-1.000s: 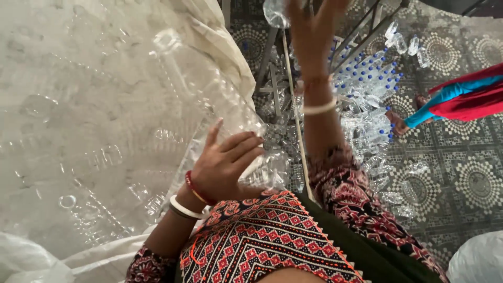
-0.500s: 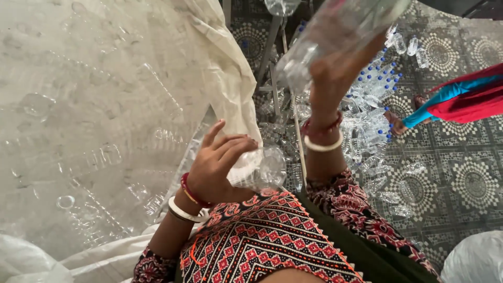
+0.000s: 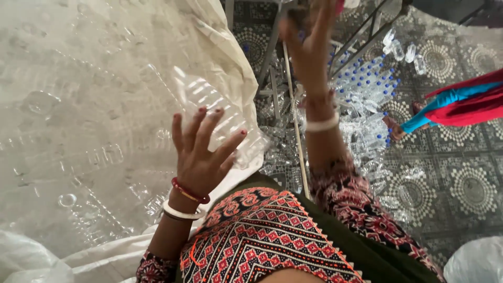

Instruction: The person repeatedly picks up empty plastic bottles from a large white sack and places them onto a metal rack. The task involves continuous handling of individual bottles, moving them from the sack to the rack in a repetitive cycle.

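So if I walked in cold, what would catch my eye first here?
Probably the huge clear plastic sack filling the left side, stuffed with empty bottles, with the left hand spread open against it. Next, the right hand raised high at the top, blurred, so what it holds is unclear. Beyond it, a heap of clear bottles with blue caps lies on the patterned tile floor.

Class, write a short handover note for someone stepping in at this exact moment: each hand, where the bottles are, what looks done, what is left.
Left hand: open, fingers spread, over the big clear sack of bottles, holding nothing.
Right hand: raised high and blurred; whether it holds anything cannot be told.
Done: the sack looks well filled with clear bottles.
Left: a heap of blue-capped bottles on the patterned floor beside the metal frame.
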